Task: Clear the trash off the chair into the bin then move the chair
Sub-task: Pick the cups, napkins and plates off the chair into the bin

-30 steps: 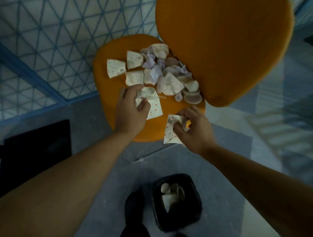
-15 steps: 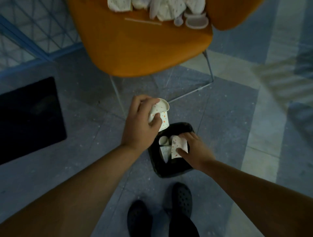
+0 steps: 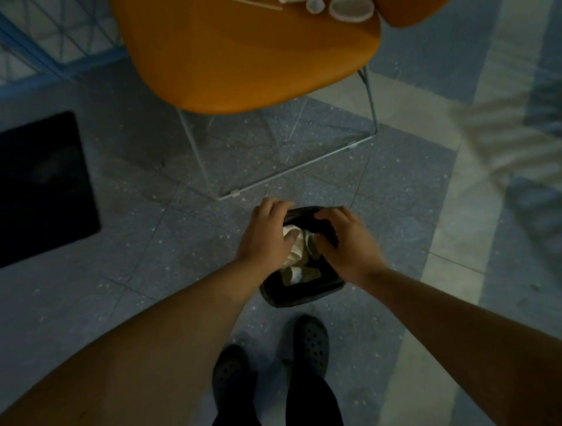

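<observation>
Down by the floor, both hands hang over the mouth of the small black bin (image 3: 299, 292), which stands on the speckled grey floor (image 3: 127, 219) just in front of the person's 2 dark clogs (image 3: 310, 343). The left hand (image 3: 264, 235) has its grip curled round a crumpled white paper cup (image 3: 293, 243), thumb pressed against it, right above the opening. The right hand (image 3: 343, 243) sits at the bin's far and right rim with fingers bent; I cannot tell whether its grip has anything in it, since the fingers hide what lies under them. Inside the bin, more pale scraps of trash (image 3: 296, 273) lie at the bottom.

Beyond the bin stands the orange chair (image 3: 243, 60) on its thin wire legs (image 3: 369, 100). Along the top edge of the seat a few bits remain: a round white lid (image 3: 351, 10), a small cup (image 3: 314, 4) beside it and a thin stick (image 3: 261, 3). A black mat (image 3: 42, 185) lies on the floor to the left.
</observation>
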Demonstrator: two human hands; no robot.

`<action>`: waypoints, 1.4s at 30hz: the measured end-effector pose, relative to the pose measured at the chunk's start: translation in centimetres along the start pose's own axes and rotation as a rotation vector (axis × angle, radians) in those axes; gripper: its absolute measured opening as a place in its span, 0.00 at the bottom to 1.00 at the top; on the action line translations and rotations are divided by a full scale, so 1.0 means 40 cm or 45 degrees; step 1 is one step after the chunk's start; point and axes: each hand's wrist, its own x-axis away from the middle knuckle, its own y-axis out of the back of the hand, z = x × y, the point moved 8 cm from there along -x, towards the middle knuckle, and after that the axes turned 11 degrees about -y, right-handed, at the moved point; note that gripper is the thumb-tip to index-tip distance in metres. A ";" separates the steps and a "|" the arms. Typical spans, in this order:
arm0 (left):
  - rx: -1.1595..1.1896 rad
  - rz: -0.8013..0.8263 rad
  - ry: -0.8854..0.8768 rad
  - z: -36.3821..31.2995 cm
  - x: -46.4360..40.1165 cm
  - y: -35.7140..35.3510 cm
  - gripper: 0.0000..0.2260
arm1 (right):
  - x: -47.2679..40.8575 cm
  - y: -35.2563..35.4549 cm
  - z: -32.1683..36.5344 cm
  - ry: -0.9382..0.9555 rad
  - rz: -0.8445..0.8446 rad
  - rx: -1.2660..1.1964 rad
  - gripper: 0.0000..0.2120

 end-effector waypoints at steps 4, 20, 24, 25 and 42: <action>-0.006 -0.145 -0.095 -0.064 -0.051 0.121 0.20 | -0.038 0.077 0.089 0.077 -0.069 -0.097 0.17; -0.295 -0.681 -0.239 -0.128 -0.385 0.735 0.16 | -0.331 0.426 0.508 0.522 -0.414 -0.125 0.13; -0.219 -0.763 -0.212 -0.030 -0.491 0.852 0.17 | -0.459 0.426 0.581 0.542 -0.374 -0.098 0.15; -0.239 -0.763 -0.205 -0.004 -0.519 0.875 0.18 | -0.487 0.421 0.596 0.547 -0.367 -0.087 0.15; -0.399 -0.095 -0.026 0.445 -1.005 1.010 0.46 | -1.120 0.372 0.946 0.686 -0.280 -0.111 0.17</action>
